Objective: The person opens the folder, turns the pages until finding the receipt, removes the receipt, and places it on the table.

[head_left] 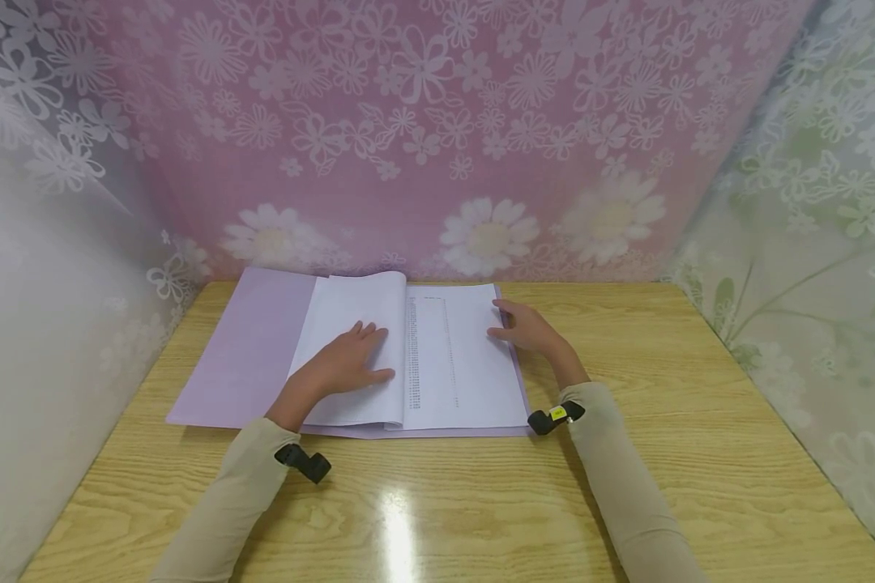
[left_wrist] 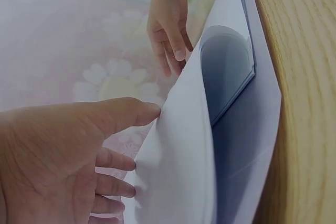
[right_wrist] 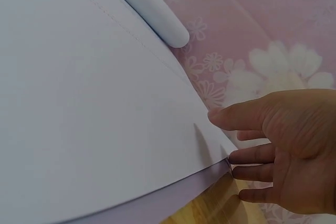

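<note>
A lilac folder (head_left: 244,348) lies spread on the table, holding a stack of white sheets. The turned sheets (head_left: 346,304) curl over at the fold on the left side. My left hand (head_left: 344,362) rests on them, its fingers extended and thumb toward the fold. On the right side, a printed page (head_left: 474,356) shows a column of small text, too small to read. My right hand (head_left: 528,328) is at that page's right edge, thumb over the paper and fingers loosely extended by the edge (right_wrist: 229,157). Neither hand visibly pinches a sheet.
The wood-grain table (head_left: 437,518) extends in front of the folder and to its right. A pink floral backdrop (head_left: 408,162) stands behind it, with pale floral sheets at both sides. Each forearm wears a black wrist device (head_left: 302,461).
</note>
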Demonstrator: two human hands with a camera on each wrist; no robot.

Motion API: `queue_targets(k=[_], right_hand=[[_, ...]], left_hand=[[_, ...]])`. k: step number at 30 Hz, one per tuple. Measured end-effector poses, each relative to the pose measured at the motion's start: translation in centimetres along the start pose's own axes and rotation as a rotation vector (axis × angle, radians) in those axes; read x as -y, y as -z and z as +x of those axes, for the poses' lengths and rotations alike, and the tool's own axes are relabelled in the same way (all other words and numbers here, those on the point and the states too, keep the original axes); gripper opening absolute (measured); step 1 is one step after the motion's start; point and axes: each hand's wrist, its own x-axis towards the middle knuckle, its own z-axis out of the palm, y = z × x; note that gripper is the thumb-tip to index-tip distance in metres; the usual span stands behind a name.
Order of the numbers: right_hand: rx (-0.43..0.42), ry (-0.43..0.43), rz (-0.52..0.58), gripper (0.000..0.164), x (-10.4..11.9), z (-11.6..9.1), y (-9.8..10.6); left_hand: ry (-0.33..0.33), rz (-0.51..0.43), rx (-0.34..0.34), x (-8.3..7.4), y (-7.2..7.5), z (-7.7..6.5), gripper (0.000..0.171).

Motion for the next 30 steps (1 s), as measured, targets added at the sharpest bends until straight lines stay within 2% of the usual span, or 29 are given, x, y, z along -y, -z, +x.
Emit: queue_targets(k=[8, 18, 30], right_hand=[[0.000, 0.000, 0.010, 0.071, -0.1, 0.1, -0.1], [-0.011, -0.001, 0.013, 0.070, 0.1, 0.0, -0.1], [-0.024, 0.010, 0.025, 0.069, -0.5, 0.4, -0.5]], left_hand=[[0.029, 0.023, 0.026, 0.6, -0.1, 0.2, 0.086], [0.063, -0.015, 0.096, 1.0, 0.3, 0.1, 0.091], [0.064, -0.024, 0.122, 1.8, 0.1, 0.3, 0.092]])
